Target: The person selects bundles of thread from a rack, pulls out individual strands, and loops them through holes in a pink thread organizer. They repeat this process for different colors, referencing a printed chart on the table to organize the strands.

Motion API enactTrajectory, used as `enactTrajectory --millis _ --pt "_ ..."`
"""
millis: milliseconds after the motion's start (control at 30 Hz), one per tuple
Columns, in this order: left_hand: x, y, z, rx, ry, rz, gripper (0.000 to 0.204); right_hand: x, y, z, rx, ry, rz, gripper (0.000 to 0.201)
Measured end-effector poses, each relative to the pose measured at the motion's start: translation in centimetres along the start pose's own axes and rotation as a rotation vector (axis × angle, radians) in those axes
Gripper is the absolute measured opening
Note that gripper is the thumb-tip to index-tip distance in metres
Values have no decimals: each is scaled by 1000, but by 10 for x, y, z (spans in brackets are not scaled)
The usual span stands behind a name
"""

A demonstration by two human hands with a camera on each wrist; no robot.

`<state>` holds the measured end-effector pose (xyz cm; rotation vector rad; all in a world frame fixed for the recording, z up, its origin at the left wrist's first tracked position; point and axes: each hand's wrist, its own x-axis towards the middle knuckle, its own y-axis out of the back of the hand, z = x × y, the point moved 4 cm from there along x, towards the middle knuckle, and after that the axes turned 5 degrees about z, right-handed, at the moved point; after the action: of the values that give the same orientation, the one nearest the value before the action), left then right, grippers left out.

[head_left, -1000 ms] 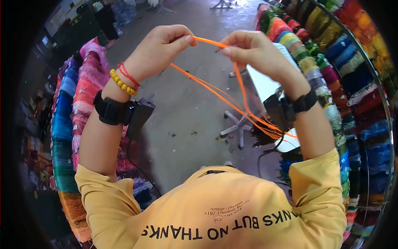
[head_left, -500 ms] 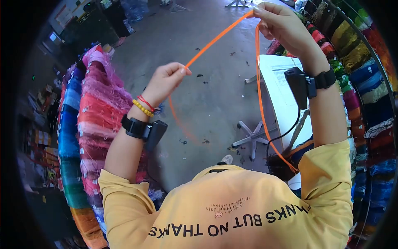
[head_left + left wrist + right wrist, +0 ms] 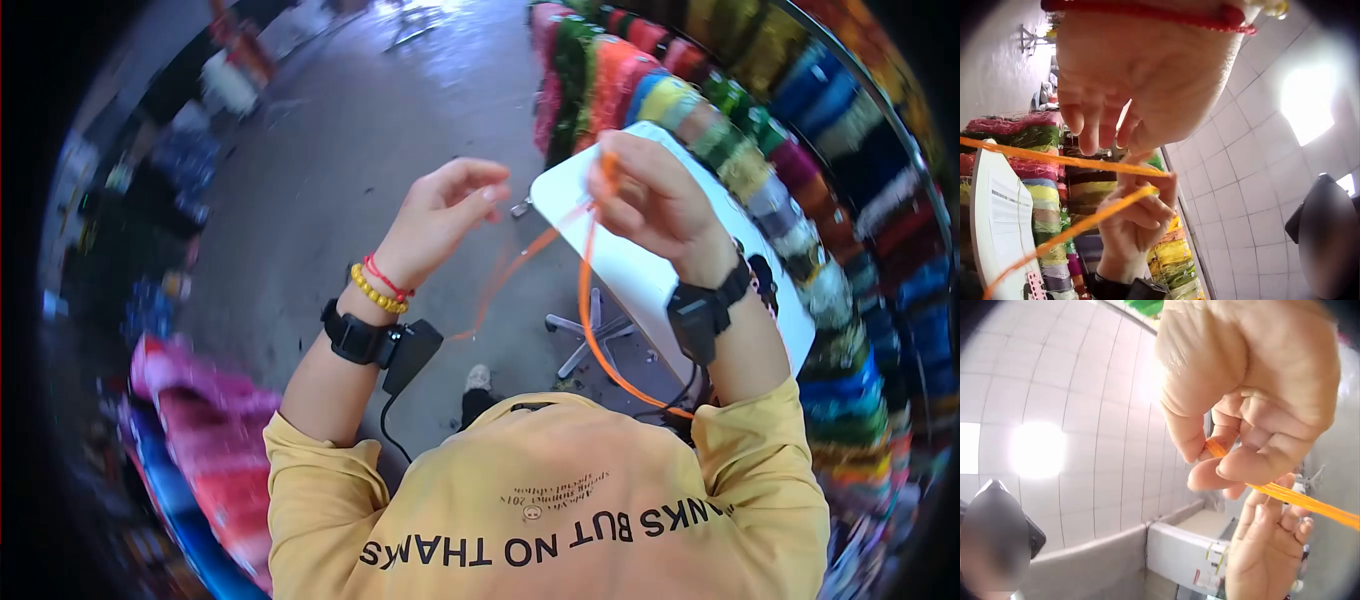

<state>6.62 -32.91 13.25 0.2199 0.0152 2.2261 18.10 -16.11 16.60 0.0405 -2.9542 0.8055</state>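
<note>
Orange thread (image 3: 590, 310) loops down from the right hand (image 3: 655, 195), which pinches it between curled fingers; one length drops toward the person's right side, and a blurred loose end trails left below the hands. In the right wrist view the right hand (image 3: 1254, 387) grips the orange strands (image 3: 1310, 501) with thumb and fingers. The left hand (image 3: 440, 220) is apart from it, fingers loosely bent with nothing visible between them. In the left wrist view the left hand (image 3: 1147, 75) hangs above two orange strands (image 3: 1079, 162).
A white table (image 3: 640, 270) with a wheeled base stands under the right arm. Racks of coloured thread hanks (image 3: 690, 110) line the right side, and pink and red hanks (image 3: 200, 430) hang at lower left. A shoe (image 3: 478, 378) shows on the grey floor.
The left hand has let go of the thread. My right hand has moved down and closer to the body, still pinching it. The view has turned, showing more of the white table.
</note>
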Motion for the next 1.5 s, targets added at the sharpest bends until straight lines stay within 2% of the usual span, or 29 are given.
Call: enactTrajectory --millis 33,100,167,233,267,333,367,467,600,633,667,700,767,800,833,900,967,1000,1100,1133,1200,1400,1500 --pt "15 7 -9 2 56 -49 24 -15 14 -6 42 60 42 20" --pt "40 11 -29 -6 155 -154 21 -58 34 -22 67 165 241 19" --pt "63 2 -45 -7 219 -265 19 -115 61 -49 -238 280 484 21" --pt "79 -21 -57 5 252 -399 17 -195 78 -93 -740 304 951 26" --pt "86 -36 -64 -13 272 -470 17 -237 75 -121 -828 304 1169 25" --pt "96 -74 -75 -35 314 -584 18 -362 53 -201 -1473 518 1588 24" --pt "96 -93 -81 -46 337 -632 19 -396 33 -225 -1819 615 1757 25" --pt "93 -151 -91 -83 403 -742 20 -393 -9 -249 -1845 847 1773 19" --pt "85 -233 -115 -292 586 -734 27 -387 -32 -263 -1845 1177 1738 13" --pt "86 -252 -123 -313 600 -697 28 -401 18 -248 -1874 850 1875 23" --pt "88 -270 -130 -333 613 -660 29 -390 71 -231 -2081 491 1561 22" --pt "91 -285 -133 -354 625 -620 29 -328 103 -177 -1360 555 1569 17" --pt "101 -303 -142 -315 657 -447 26 -272 167 -102 -1302 337 1427 13" --pt "108 -310 -152 -315 675 -379 25 -258 209 -67 -1078 280 1316 12" --pt "115 -314 -160 -313 691 -308 24 -236 219 -40 -986 298 1269 12" --pt "125 -323 -164 -285 671 -327 15 -215 245 -4 -891 142 1222 13" --pt "132 -331 -170 -227 692 -352 13 -200 249 13 -843 44 1150 15" --pt "133 -332 -169 -212 684 -336 13 -196 249 14 -985 2 1142 16" --pt "137 -336 -159 -177 607 -283 14 -184 242 5 -1391 17 1018 18" --pt "135 -336 -154 -169 554 -262 14 -180 238 1 -1404 -22 994 18" --pt "130 -337 -145 -176 488 -228 14 -175 239 0 -1520 39 932 18" --pt "123 -346 -149 -413 529 -130 15 -165 228 -5 -1828 65 790 12" --pt "121 -350 -153 -470 540 -131 14 -162 227 -6 -1937 -127 710 11"
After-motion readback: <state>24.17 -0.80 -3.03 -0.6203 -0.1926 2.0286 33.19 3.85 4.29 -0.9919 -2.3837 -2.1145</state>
